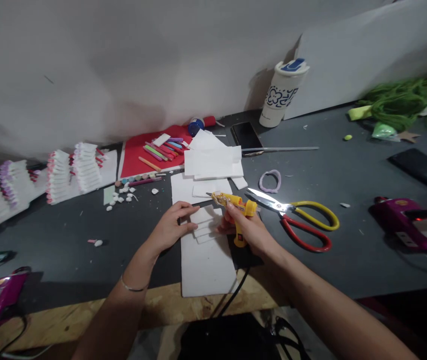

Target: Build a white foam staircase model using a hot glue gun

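My left hand (173, 225) pinches the left edge of a small stepped stack of white card strips (206, 223). A long white board (208, 272) lies under the stack. In my right hand (247, 227) is a yellow glue gun (240, 206), its nozzle pointing left above the stack. Some fingers of my right hand reach the stack's right edge; whether they grip it is hard to see. More white pieces of card (211, 162) lie just behind. Scissors (290, 210) with red and yellow handles rest open to the right.
Markers (164, 149) lie on a red sheet (132, 155) behind. Rows of white-wrapped sticks (87, 167) stand left. A phone (247, 136) and tall cup (279, 95) are at the back. Green yarn (401, 102) and a purple device (403, 222) sit right.
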A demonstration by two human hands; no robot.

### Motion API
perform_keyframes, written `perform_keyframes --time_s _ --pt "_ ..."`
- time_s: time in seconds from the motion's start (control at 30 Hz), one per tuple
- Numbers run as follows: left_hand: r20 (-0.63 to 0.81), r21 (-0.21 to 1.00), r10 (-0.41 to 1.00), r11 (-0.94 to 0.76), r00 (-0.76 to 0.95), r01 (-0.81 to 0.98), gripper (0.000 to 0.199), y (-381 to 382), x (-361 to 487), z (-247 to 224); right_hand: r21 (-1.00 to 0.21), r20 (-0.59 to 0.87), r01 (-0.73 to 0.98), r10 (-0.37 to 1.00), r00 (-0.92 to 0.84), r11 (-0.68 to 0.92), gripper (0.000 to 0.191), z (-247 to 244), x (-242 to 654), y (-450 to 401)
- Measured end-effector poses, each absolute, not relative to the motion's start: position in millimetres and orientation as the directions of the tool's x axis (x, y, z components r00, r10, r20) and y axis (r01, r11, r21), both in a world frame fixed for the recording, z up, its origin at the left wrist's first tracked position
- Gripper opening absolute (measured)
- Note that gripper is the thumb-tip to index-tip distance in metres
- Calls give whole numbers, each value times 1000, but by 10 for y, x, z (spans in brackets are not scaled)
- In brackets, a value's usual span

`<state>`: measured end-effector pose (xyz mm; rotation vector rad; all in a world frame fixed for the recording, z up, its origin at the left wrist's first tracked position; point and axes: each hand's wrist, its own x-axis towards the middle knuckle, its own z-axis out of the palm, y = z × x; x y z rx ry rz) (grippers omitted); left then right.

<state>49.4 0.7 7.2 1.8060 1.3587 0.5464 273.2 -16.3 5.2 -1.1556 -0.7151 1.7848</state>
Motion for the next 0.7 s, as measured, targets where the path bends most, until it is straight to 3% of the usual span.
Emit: perform_keyframes --time_s 0.7 --pt "-32 769 935 -202 352 607 35 18 511 61 -803 -438 -356 879 -190 -477 61 56 2731 -168"
